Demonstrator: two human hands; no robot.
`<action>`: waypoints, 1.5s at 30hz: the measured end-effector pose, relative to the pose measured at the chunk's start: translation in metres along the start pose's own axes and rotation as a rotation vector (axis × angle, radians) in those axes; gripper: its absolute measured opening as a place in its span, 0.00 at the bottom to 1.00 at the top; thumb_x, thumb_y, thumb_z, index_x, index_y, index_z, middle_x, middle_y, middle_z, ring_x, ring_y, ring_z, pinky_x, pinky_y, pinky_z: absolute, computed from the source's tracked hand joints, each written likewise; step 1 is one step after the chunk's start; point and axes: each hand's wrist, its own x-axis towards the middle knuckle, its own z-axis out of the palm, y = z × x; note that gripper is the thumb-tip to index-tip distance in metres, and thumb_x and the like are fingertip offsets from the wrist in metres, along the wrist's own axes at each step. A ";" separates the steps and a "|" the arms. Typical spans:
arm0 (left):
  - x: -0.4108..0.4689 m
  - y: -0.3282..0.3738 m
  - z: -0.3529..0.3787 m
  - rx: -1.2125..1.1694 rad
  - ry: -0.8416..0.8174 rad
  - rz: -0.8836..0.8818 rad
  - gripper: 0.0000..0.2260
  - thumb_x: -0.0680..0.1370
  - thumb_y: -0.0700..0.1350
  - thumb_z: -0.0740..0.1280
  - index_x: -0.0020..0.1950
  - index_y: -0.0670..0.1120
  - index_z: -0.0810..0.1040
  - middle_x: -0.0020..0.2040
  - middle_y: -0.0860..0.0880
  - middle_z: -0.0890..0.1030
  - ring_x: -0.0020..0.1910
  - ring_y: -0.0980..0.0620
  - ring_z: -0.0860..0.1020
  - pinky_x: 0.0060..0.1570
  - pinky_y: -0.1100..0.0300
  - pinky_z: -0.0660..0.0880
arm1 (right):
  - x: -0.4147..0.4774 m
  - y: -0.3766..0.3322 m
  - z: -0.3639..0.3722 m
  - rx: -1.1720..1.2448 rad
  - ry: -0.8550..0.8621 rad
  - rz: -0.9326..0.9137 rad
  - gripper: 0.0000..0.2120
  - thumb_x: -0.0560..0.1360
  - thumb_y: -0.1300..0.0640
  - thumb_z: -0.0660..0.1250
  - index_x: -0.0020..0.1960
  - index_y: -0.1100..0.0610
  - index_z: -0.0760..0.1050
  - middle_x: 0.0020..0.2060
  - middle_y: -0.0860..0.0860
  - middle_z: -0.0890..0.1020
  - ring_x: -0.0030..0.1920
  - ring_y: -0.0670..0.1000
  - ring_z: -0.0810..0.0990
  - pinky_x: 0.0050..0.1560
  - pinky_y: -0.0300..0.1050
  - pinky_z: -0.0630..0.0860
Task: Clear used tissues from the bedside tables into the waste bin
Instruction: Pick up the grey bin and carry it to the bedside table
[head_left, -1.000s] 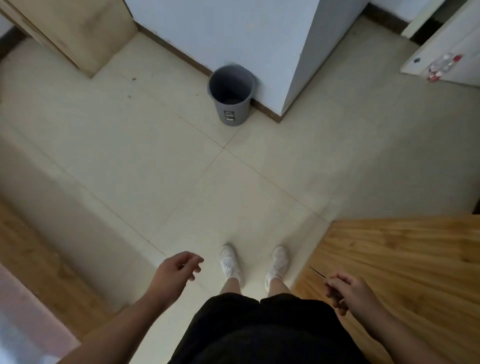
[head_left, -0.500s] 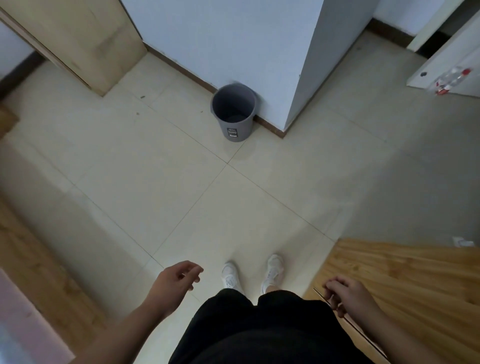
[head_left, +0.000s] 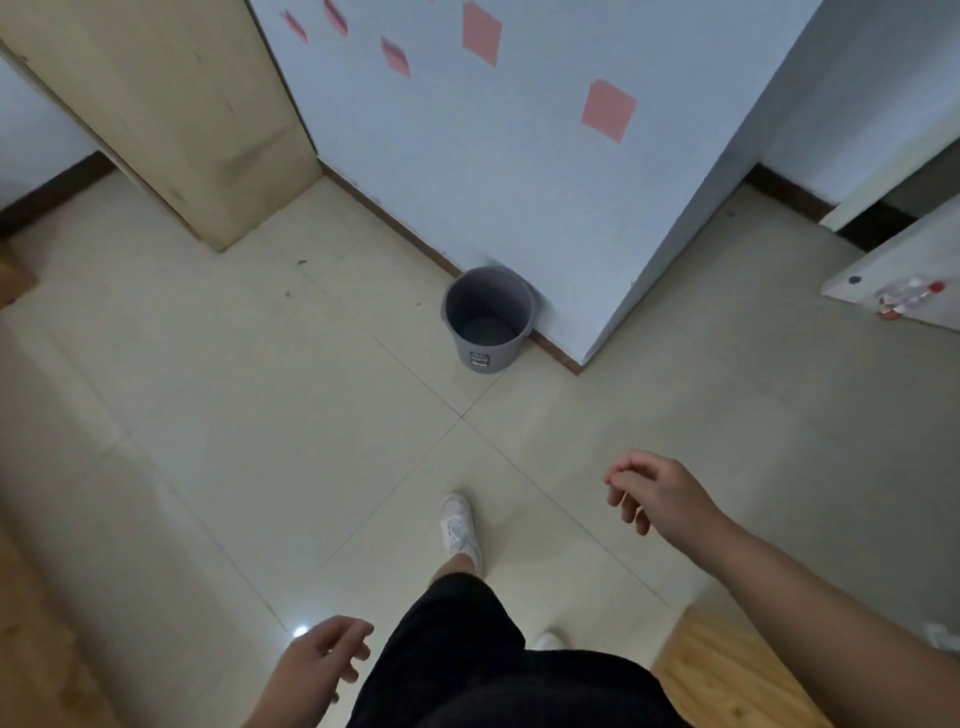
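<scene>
bin (head_left: 497, 354) upright on the floor (head_left: 249, 415), against the wall (head_left: 493, 182) base near its corner, well ahead of both hands. left hand (head_left: 319, 660) low by the hip, fingers loosely curled, nothing held. right hand (head_left: 662, 493) out over the floor, fingers loosely curled, nothing held. wood counter (head_left: 727, 670) corner bottom right.

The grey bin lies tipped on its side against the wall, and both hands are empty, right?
Not quite: the head view shows the grey bin standing upright against the wall, not tipped over. The left hand and right hand are indeed empty.
</scene>
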 end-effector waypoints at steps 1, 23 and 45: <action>0.017 0.020 -0.008 0.004 -0.017 0.016 0.12 0.82 0.48 0.71 0.40 0.59 0.87 0.42 0.51 0.88 0.34 0.54 0.83 0.34 0.58 0.77 | 0.012 -0.009 0.000 0.001 0.002 0.007 0.07 0.78 0.66 0.66 0.44 0.62 0.81 0.31 0.53 0.83 0.29 0.52 0.77 0.26 0.43 0.71; 0.251 0.358 -0.059 0.087 -0.070 0.169 0.08 0.84 0.51 0.69 0.48 0.57 0.86 0.44 0.53 0.88 0.34 0.59 0.82 0.35 0.60 0.76 | 0.253 -0.096 -0.094 -0.185 -0.021 0.244 0.08 0.77 0.63 0.67 0.43 0.54 0.83 0.34 0.53 0.85 0.30 0.50 0.79 0.30 0.47 0.73; 0.640 0.364 0.020 0.523 -0.116 0.286 0.15 0.84 0.57 0.66 0.68 0.54 0.79 0.60 0.55 0.84 0.55 0.55 0.81 0.59 0.53 0.77 | 0.638 -0.032 0.060 -0.268 0.102 0.214 0.12 0.80 0.53 0.66 0.63 0.51 0.78 0.58 0.53 0.85 0.53 0.56 0.82 0.55 0.55 0.80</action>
